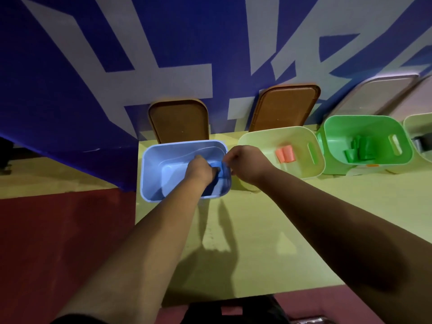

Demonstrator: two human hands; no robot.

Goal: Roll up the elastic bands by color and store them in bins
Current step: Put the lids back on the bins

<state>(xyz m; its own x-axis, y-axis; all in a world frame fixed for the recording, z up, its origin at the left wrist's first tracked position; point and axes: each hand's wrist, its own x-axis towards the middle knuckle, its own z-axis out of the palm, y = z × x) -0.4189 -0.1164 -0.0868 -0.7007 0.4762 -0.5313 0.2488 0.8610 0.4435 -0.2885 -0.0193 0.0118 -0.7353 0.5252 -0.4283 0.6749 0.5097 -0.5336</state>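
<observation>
Where the counter [257,230] meets the wall [70,66] at its far left corner, the blue bin [149,160] stands with both hands over it. The left hand [198,170] reaches inside, fingers curled round a blue band [222,171] and hiding most of it. The right hand [247,164], at the bin's right rim, pinches the same band's upper edge. Along the far edge to the right stand a pale yellow bin [313,136] holding coral rolls [285,154] and a green bin [397,127] holding green rolls [360,148]. Brown lids [180,120] lean on the wall behind.
</observation>
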